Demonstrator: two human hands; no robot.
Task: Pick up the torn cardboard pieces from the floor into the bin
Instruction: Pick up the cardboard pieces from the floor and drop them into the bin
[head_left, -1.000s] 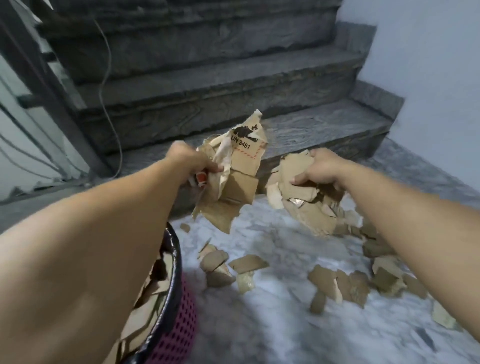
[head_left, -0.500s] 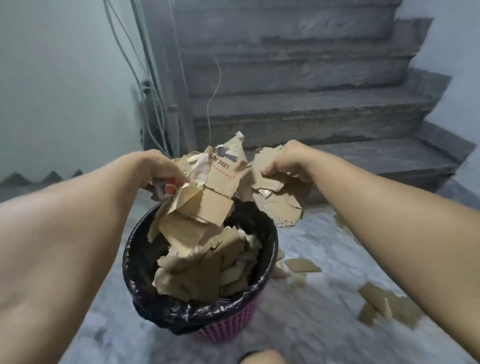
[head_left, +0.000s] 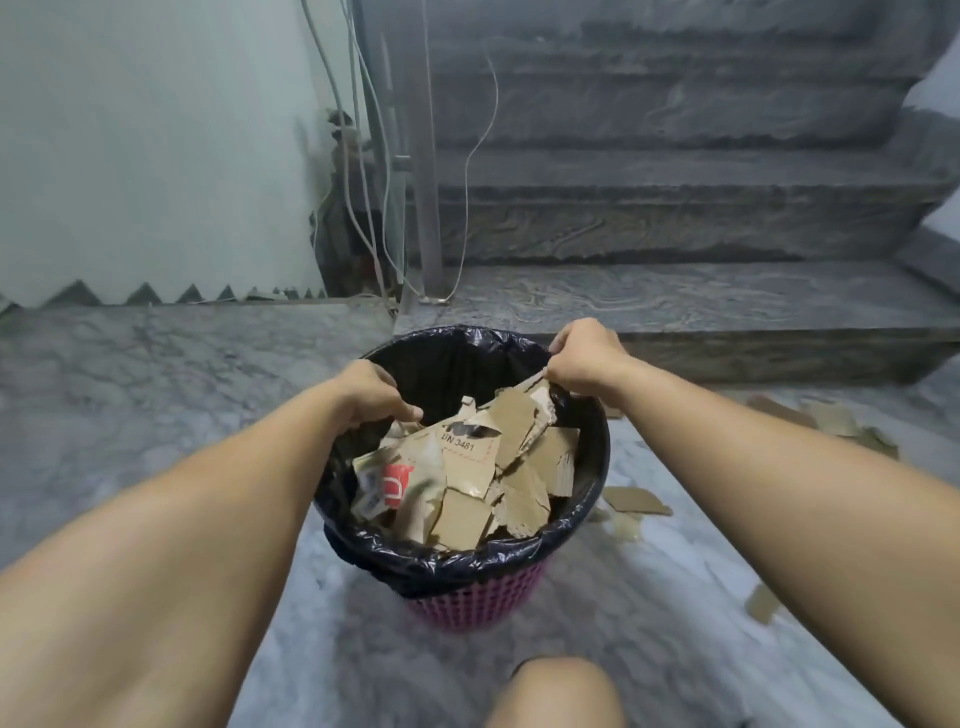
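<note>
Both hands have dropped from above the bin (head_left: 470, 582) to its rim, left hand (head_left: 371, 397) and right hand (head_left: 584, 364) seemingly still clamped on cardboard pieces (head_left: 467, 483); release below each grip, inside the liner.

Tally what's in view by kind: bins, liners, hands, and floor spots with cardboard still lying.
Bin: 1
Liner: 1
Hands: 2, left hand and right hand
Floor spots with cardboard: 3, beside the bin, near the right forearm, far right
Total: 7
</note>
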